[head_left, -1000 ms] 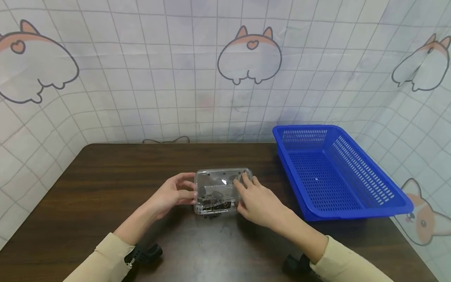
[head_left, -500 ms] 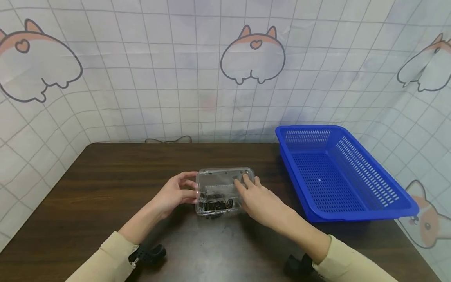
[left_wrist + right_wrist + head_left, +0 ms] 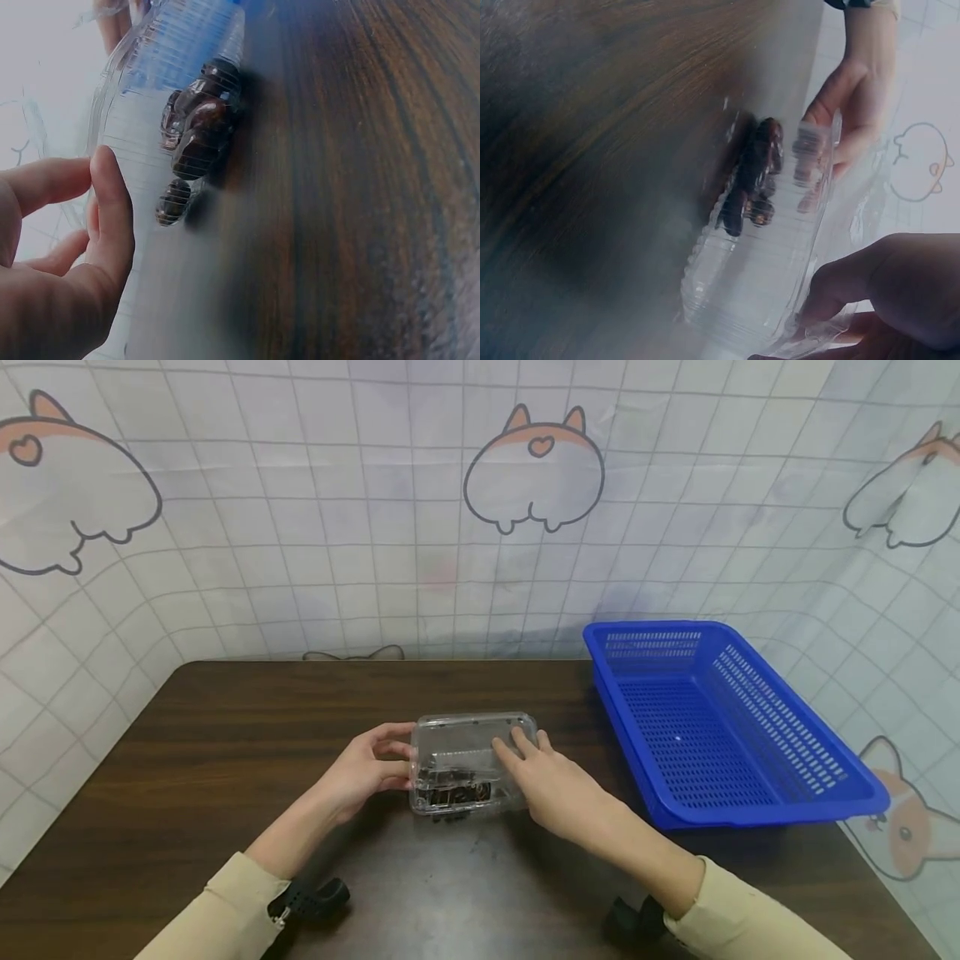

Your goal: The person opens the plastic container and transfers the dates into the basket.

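A clear plastic clamshell box (image 3: 459, 745) lies on the dark wooden table, its lid down over the base. Inside, along the near side, sit several glossy dark brown oval pieces (image 3: 201, 124) that look like dates. My left hand (image 3: 372, 768) holds the box's left end, and in the left wrist view its thumb and fingertips pinch the rim. At the right end, my right hand (image 3: 551, 781) lays its fingers on the lid, with the thumb at the rim in the right wrist view (image 3: 840, 289). Part of that box corner is hidden beneath the right hand.
A blue perforated plastic basket (image 3: 611, 710) stands at the table's right side, close to my right forearm. Behind the wooden table (image 3: 247, 710) hangs a white gridded cloth (image 3: 360, 527) with cartoon dogs.
Both hands stay at the ends of the box. My right thumb and fingers have shifted slightly on its right end, and the dark pieces inside show differently through the lid. The view shifts slightly.
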{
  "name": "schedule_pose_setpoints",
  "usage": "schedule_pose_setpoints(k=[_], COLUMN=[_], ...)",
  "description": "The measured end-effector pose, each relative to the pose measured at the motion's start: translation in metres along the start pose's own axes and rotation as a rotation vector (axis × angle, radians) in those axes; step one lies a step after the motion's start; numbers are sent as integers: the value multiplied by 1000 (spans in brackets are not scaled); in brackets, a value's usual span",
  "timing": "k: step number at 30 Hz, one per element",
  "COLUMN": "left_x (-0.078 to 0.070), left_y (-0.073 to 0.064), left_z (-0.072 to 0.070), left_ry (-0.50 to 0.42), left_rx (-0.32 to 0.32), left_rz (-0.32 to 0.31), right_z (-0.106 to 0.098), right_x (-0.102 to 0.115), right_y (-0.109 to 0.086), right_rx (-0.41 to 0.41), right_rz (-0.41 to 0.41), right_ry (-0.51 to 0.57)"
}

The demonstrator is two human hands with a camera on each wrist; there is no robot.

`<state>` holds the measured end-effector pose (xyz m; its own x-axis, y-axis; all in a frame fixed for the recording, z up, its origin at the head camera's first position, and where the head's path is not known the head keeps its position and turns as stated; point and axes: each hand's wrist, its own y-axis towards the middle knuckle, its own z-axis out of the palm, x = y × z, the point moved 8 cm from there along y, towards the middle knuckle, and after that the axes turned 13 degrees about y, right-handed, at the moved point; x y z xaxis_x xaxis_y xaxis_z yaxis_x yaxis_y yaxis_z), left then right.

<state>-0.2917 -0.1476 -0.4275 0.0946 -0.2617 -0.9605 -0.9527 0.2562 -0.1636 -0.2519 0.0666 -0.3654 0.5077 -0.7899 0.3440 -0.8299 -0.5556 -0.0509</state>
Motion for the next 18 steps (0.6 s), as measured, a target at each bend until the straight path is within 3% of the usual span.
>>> schedule_pose_setpoints(k=[8, 18], left_x=[-1, -1], left_y=[-2, -3], left_z=[-1, -2], left_ry=[-22, -35], left_rx=[6, -2], left_rz=[-5, -15], right_z=[-11, -27], right_x=[-2, -17], right_y=[-4, -17], right_rx=[-135, -445], right_rz=[-70, -190], right_ry=[83, 245])
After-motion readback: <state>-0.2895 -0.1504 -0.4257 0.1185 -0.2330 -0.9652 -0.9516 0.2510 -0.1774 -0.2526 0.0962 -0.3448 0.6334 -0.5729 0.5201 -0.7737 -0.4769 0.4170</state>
